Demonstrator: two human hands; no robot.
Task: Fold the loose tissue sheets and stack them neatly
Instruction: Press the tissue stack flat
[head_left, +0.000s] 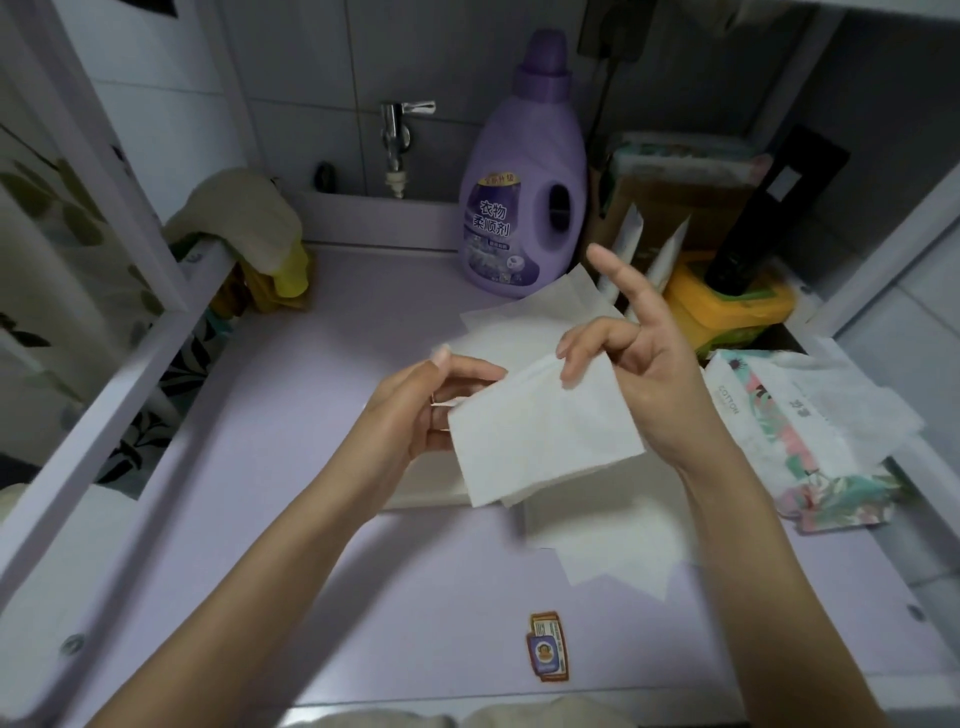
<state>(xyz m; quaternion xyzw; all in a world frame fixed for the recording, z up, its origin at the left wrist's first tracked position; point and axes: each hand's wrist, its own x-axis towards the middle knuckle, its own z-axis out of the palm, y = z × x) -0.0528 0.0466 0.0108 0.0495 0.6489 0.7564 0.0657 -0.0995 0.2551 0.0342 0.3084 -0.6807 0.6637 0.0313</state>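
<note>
loose sheet flat on lilac desk, nearest | folded tissue held above desk | left hand grips its left edge | right hand pinches its top edge, index finger straight | more sheets beyond | purple bottle at back

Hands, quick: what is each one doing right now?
Left hand: holding the left edge of the white tissue.
Right hand: pinching the same tissue's top edge, index finger sticking up.
</note>
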